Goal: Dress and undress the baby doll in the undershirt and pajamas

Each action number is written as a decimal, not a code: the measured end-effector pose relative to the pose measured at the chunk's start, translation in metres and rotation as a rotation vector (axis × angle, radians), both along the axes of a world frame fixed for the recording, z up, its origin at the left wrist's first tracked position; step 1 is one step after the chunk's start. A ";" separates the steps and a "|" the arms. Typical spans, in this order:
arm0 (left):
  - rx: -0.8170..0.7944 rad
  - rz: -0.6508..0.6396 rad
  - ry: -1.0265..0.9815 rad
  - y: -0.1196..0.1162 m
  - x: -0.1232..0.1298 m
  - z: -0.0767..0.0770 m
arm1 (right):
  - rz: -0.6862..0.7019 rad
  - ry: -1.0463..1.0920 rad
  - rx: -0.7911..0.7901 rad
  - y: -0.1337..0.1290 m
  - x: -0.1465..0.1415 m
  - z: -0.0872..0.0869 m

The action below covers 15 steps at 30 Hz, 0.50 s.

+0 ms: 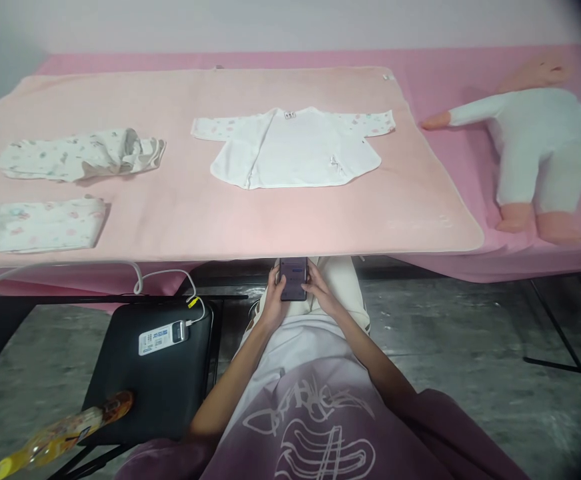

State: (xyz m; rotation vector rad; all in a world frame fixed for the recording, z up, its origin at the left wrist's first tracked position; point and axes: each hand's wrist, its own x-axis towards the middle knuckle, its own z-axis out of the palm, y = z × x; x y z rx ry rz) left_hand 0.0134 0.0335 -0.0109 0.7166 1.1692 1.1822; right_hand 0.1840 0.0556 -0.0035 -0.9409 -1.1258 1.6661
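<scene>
A dark smartphone with a lit screen is held upright over my lap, just below the table's front edge. My left hand grips its left side, thumb on the screen. On the other side my right hand holds it too, its thumb reaching over the lower right of the screen. Beyond the phone, a white baby shirt with patterned sleeves lies spread flat on the pink mat. Neither hand touches the shirt.
Two folded patterned cloths lie at the mat's left. A baby doll in white lies at the right. On a black stool rest a power bank with a white cable and a drink bottle.
</scene>
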 end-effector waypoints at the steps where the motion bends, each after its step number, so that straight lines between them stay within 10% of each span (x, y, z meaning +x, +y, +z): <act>1: -0.005 -0.004 -0.030 0.000 0.000 0.000 | -0.009 -0.001 0.003 0.000 -0.001 -0.001; 15: -0.008 -0.014 -0.181 -0.003 -0.002 0.001 | 0.021 -0.022 0.047 0.000 0.002 -0.028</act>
